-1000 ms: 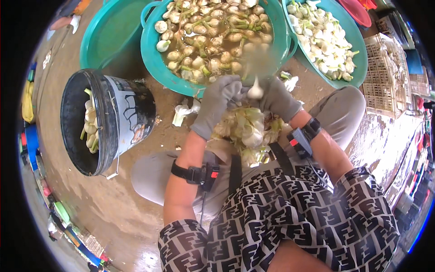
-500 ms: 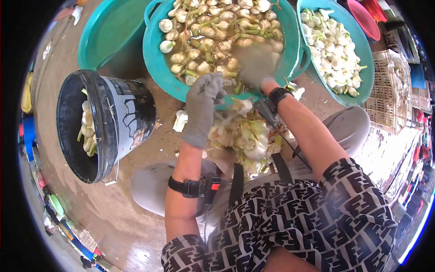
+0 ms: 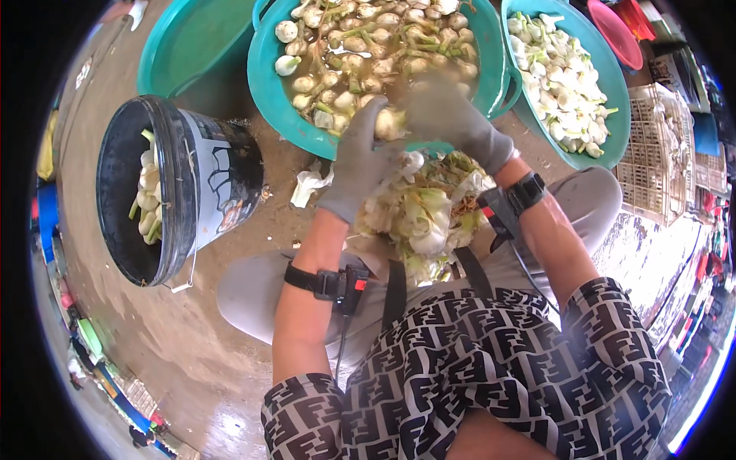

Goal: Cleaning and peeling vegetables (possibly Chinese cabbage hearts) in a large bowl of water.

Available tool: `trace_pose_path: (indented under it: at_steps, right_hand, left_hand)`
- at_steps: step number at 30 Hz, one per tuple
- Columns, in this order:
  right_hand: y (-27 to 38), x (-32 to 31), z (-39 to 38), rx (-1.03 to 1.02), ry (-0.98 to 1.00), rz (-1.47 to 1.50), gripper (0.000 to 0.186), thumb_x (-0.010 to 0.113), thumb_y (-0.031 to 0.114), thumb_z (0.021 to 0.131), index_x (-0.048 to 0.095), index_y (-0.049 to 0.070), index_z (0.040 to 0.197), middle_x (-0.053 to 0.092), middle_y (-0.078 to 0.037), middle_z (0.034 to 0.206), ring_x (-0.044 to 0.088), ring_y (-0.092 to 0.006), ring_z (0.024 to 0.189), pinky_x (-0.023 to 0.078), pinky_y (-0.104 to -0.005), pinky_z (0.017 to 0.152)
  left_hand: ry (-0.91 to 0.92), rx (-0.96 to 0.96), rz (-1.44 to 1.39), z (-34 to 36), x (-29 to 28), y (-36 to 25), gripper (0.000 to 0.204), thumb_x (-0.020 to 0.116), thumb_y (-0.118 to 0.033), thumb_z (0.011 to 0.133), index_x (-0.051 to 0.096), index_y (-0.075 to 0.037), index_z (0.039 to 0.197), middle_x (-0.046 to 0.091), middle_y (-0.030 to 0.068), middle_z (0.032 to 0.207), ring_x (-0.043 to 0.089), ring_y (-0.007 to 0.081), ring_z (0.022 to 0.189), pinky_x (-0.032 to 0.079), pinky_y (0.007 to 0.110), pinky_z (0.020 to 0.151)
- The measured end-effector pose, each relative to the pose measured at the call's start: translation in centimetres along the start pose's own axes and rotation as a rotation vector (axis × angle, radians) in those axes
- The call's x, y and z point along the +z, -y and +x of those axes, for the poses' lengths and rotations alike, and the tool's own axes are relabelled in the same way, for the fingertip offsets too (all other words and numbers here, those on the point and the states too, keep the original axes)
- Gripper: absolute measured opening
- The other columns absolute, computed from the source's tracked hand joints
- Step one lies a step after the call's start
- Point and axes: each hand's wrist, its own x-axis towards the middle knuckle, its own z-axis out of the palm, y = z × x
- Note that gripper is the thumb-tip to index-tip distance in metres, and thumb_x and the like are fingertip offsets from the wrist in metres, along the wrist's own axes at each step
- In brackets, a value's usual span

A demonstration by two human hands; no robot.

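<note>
My left hand (image 3: 359, 162), in a grey glove, is closed around a garlic bulb (image 3: 390, 124) at the near rim of the large green tub (image 3: 270, 88). Beside the bulb is my right hand (image 3: 464, 129), also gloved; motion smears its fingers, so its grip is unclear. Many garlic bulbs (image 3: 354, 44) with short green stems lie in the tub's brown water. Beneath my hands, a heap of peeled garlic skins and leaves (image 3: 425, 218) rises between my knees.
On the left stands a black bucket (image 3: 222, 146) with a few cleaned bulbs (image 3: 148, 195) inside. A second green tub (image 3: 172, 54) is behind it. At the right, another green tub (image 3: 515, 115) holds many white bulbs (image 3: 563, 88), beside a slatted crate (image 3: 652, 153). A loose skin (image 3: 310, 184) lies on the floor.
My right hand has drawn back from over the water toward my left hand. My left hand has shifted slightly right and up, and a garlic bulb now shows in it.
</note>
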Motion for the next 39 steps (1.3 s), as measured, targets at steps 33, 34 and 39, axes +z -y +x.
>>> trace_pose_path:
  at_steps: [33,34,39]
  right_hand:
    - [2.3,2.9,-4.1,-0.249,-0.171,-0.314,0.021,0.065,0.011,0.073,0.062,0.006,0.094,0.062,-0.005,0.085,0.056,-0.0121,0.073,0.045,-0.0261,0.069]
    - [2.4,2.4,-4.5,-0.194,-0.103,-0.086,0.019,0.065,0.012,0.073,0.062,0.006,0.091,0.062,-0.006,0.083,0.057,-0.0117,0.073,0.045,-0.0265,0.068]
    - [2.2,1.5,-5.6,-0.369,-0.078,-0.595,0.013,0.063,0.014,0.076,0.061,0.006,0.085,0.062,-0.006,0.078,0.057,-0.0109,0.07,0.045,-0.0275,0.065]
  left_hand:
    - [0.025,-0.312,-0.551,-1.0,0.7,0.0,0.036,0.045,-0.036,0.089,0.052,-0.002,0.1,0.053,0.0012,0.069,0.047,0.0077,0.051,0.039,0.022,0.043]
    - [-0.011,-0.371,-0.6,-1.1,0.5,-0.2,0.037,0.043,-0.037,0.09,0.053,-0.002,0.099,0.052,0.0006,0.066,0.045,0.0072,0.046,0.037,0.022,0.04]
    - [0.27,-0.484,-1.049,-0.3,-1.1,0.0,0.034,0.049,-0.036,0.087,0.059,-0.004,0.088,0.055,-0.0001,0.067,0.044,0.0047,0.049,0.035,0.02,0.042]
